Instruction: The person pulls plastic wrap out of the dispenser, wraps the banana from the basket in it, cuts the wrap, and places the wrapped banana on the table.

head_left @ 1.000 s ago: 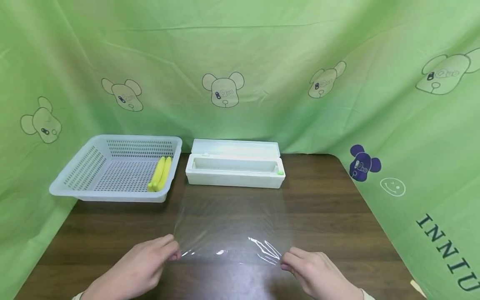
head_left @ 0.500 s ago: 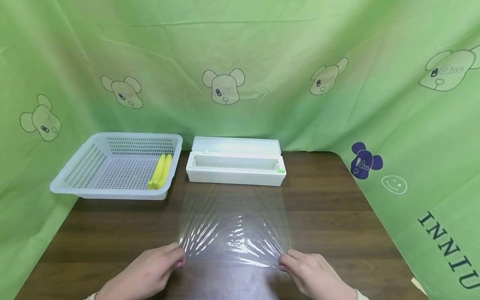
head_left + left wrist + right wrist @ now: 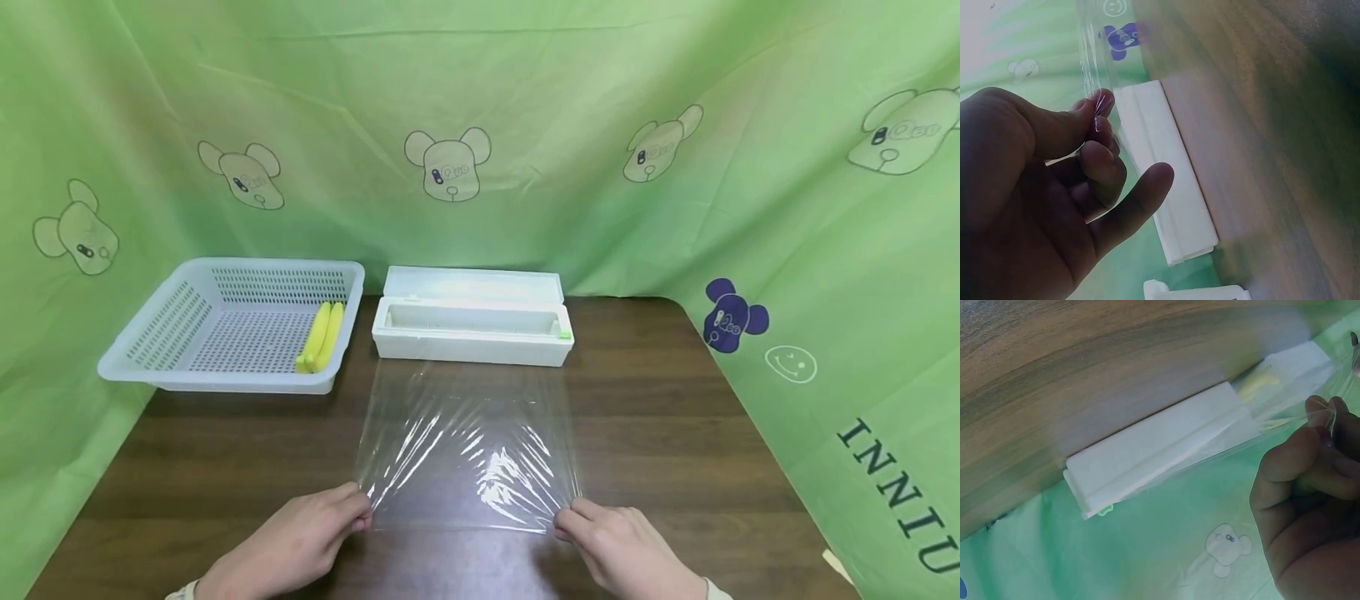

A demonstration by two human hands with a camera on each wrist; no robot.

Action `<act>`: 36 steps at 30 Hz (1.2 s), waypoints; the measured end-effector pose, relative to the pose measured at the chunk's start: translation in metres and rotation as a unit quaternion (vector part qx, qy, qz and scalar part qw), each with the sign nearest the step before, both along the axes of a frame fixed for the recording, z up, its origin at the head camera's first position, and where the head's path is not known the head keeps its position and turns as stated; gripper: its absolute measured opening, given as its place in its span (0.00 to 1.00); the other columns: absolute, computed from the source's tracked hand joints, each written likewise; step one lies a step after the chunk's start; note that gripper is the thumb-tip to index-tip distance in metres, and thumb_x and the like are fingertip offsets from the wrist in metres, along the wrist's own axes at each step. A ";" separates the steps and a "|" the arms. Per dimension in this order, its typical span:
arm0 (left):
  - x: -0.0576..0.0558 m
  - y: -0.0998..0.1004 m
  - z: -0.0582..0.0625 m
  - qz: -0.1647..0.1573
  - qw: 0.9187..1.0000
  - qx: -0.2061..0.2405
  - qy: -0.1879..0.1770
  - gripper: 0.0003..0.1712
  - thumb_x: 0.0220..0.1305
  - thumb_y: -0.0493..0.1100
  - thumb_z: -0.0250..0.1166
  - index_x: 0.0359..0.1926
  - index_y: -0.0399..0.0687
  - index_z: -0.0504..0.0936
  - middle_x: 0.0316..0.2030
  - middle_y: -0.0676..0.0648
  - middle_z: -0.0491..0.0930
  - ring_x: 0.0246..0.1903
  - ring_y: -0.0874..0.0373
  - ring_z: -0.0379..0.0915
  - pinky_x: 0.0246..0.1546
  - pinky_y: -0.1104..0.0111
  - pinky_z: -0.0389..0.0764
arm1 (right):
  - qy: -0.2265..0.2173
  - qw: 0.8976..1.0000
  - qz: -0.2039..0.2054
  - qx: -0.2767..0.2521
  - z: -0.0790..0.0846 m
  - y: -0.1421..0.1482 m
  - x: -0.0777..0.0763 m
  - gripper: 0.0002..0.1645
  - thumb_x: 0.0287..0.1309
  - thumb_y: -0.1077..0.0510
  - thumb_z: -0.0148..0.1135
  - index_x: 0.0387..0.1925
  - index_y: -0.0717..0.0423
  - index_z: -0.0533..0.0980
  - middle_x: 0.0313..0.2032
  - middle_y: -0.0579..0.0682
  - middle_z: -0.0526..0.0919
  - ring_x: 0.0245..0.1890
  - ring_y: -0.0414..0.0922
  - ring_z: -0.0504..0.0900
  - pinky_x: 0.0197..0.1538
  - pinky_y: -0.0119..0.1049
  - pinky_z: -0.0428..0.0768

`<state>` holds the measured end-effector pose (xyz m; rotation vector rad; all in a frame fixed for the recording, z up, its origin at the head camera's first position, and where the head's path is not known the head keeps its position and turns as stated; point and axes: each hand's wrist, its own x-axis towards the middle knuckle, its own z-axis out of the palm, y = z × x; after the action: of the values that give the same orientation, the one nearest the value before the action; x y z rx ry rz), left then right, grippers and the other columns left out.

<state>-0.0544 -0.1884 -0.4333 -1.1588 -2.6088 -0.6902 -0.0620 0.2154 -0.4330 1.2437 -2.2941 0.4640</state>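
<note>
A sheet of clear plastic wrap [image 3: 465,458] stretches from the front of a long white dispenser box [image 3: 472,346] toward the person. My left hand [image 3: 300,533] pinches its near left corner; in the left wrist view the thumb and fingers [image 3: 1100,103] gather the film. At the near right corner, my right hand [image 3: 626,542] pinches the wrap between thumb and fingers, as the right wrist view shows with the hand [image 3: 1316,487]. The dispenser's lid [image 3: 472,285] is tipped back, and a small green piece [image 3: 564,335] sits at its right end.
Left of the dispenser stands a pale plastic basket [image 3: 225,382] with yellow bananas [image 3: 322,337] along its right side. A green printed curtain [image 3: 525,83] encloses the dark wooden table [image 3: 675,433] at the back and sides.
The left hand has shifted slightly right, while the right hand has barely moved. Brighter creases and glints now run across the plastic wrap. The whole head view has tilted slightly down.
</note>
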 end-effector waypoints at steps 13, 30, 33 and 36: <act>-0.007 -0.001 0.003 0.010 1.000 0.004 -0.014 0.12 0.61 0.32 0.69 0.34 0.54 0.76 0.30 0.65 0.67 0.27 0.74 0.64 0.28 0.82 0.70 | 0.002 1.000 -0.011 0.009 -0.003 -0.001 -0.003 0.27 0.80 0.52 0.32 0.27 0.47 0.73 0.23 0.35 0.63 0.16 0.30 0.58 0.17 0.19 0.55; -0.027 0.007 -0.015 0.065 0.995 -0.067 -0.028 0.10 0.64 0.36 0.68 0.32 0.51 0.76 0.28 0.59 0.67 0.25 0.65 0.67 0.23 0.68 0.77 | 0.017 0.998 -0.062 0.027 -0.034 -0.014 -0.017 0.28 0.81 0.49 0.33 0.23 0.49 0.69 0.20 0.39 0.63 0.10 0.38 0.59 0.11 0.31 0.54; -0.031 0.011 -0.021 0.082 0.993 -0.080 -0.015 0.10 0.62 0.35 0.69 0.30 0.50 0.76 0.28 0.58 0.68 0.25 0.62 0.69 0.23 0.67 0.77 | 0.008 0.996 -0.077 0.039 -0.039 -0.018 -0.022 0.21 0.76 0.51 0.45 0.23 0.50 0.68 0.19 0.41 0.64 0.09 0.40 0.60 0.11 0.33 0.55; -0.034 0.015 -0.026 0.095 0.992 -0.084 0.003 0.11 0.60 0.34 0.70 0.30 0.49 0.76 0.28 0.56 0.70 0.25 0.58 0.72 0.22 0.65 0.77 | -0.007 0.994 -0.092 0.053 -0.042 -0.023 -0.025 0.13 0.62 0.56 0.60 0.23 0.50 0.69 0.19 0.42 0.66 0.09 0.41 0.63 0.11 0.35 0.58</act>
<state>-0.0881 -0.1736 -0.4589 -0.9323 -2.7692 -0.4363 -0.0866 0.1924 -0.4747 1.0654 -2.4454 0.2887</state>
